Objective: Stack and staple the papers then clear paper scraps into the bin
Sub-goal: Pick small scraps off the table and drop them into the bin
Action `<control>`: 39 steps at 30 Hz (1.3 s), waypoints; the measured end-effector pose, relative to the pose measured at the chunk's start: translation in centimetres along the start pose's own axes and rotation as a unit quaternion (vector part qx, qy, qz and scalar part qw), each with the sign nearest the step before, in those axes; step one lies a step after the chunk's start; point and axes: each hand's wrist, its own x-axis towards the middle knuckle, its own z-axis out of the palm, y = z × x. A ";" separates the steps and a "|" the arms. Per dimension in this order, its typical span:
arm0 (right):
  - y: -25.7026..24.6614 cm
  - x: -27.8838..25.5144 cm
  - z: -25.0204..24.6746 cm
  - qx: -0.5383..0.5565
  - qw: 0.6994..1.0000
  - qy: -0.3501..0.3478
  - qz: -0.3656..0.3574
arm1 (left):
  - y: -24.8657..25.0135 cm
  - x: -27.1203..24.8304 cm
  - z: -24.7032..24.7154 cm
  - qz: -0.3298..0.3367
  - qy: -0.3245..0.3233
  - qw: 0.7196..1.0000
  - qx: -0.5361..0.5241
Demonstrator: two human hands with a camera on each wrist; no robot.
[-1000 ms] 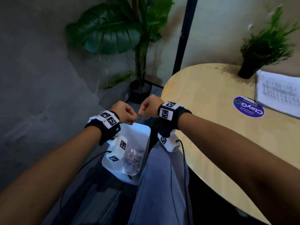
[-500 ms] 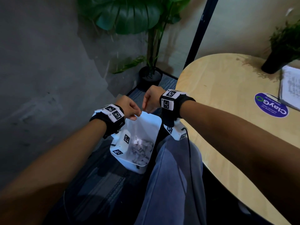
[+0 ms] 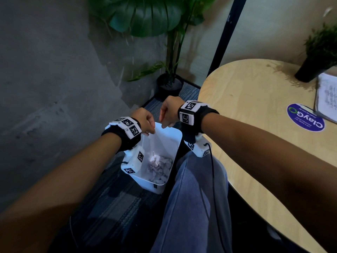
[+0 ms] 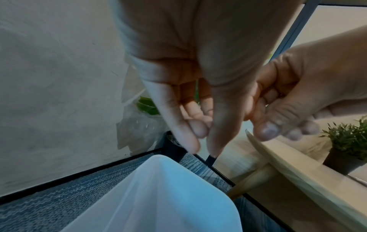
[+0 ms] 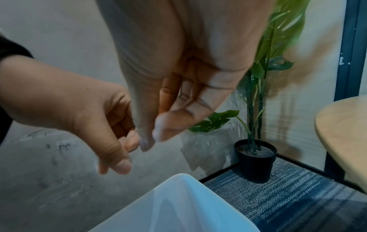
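Observation:
A white bin stands on the floor left of my knee, with crumpled paper scraps lying at its bottom. My left hand hangs over the bin's far left rim and my right hand over its far edge, a small gap between them. In the left wrist view, the left hand has its fingers and thumb pointing down, loosely together, with nothing between them. The right hand hangs the same way, holding nothing, above the bin. A sheaf of printed papers lies on the table at the far right.
The round wooden table is on my right, with a blue round sticker and a small potted plant on it. A tall potted plant stands in the corner beyond the bin. A grey wall runs along the left.
Both hands were closed fists side by side; they have dropped closer to the bin and their fingers have loosened to point downward. The head view has tilted towards the bin.

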 end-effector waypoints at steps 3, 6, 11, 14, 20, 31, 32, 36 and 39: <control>0.0 0.2 0.2 -0.020 1.000 0.006 -0.005 | 0.0 -0.1 0.0 0.002 -0.010 1.000 0.011; 0.0 0.4 0.3 -0.022 1.000 -0.003 -0.011 | -0.1 -0.1 0.1 -0.001 -0.013 1.000 0.008; 0.2 0.0 0.2 0.023 1.000 -0.015 -0.005 | -0.3 -0.1 0.6 -0.010 -0.020 1.000 0.015; 0.2 0.0 0.3 0.016 1.000 -0.004 -0.011 | -0.4 0.0 0.7 -0.016 -0.020 0.998 0.055; -0.2 0.1 0.7 -0.022 1.000 -0.016 -0.010 | -0.2 -0.5 1.0 0.029 -0.037 0.988 0.144; 0.4 -1.7 -0.8 0.006 0.996 0.081 -0.026 | 1.4 -1.2 0.2 0.041 0.005 0.974 0.221; 0.8 -2.3 -1.2 0.015 0.997 0.072 -0.022 | 1.8 -1.5 0.0 0.055 -0.001 0.975 0.217; 3.4 -6.0 -2.3 0.070 0.995 0.075 0.005 | 4.4 -2.5 -0.1 0.120 -0.027 0.958 0.259; 6.3 -9.5 -2.8 0.102 0.989 0.104 0.030 | 7.7 -3.7 0.9 0.165 -0.010 0.947 0.275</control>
